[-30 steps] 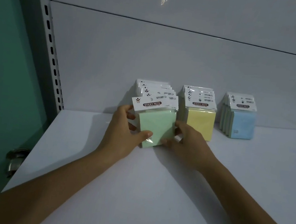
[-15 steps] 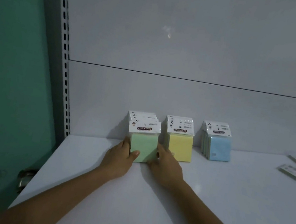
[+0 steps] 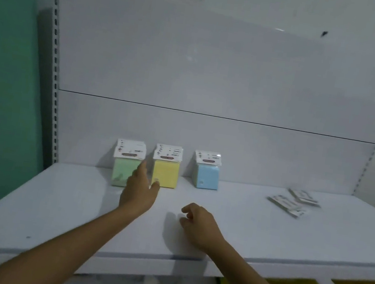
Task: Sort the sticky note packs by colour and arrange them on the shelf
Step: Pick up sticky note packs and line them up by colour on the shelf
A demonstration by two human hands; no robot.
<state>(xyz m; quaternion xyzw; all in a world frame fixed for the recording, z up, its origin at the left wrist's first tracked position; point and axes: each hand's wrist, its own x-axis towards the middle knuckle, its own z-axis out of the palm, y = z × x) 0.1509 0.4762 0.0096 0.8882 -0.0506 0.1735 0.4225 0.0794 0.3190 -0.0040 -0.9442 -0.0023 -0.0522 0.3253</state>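
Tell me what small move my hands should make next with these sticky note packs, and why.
Probably reach the right hand toward the loose packs lying flat at the right of the shelf. The green row, yellow row and blue row stand upright at the back, both hands look empty, and the left hand is only near the green row. The loose packs' colour cannot be told.

Both hands have let go of the green pack (image 3: 124, 171) (right hand (image 3: 198, 225) pulled further back).

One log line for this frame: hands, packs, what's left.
left hand: open by green packs | right hand: empty | yellow, blue rows standing | loose packs unsorted
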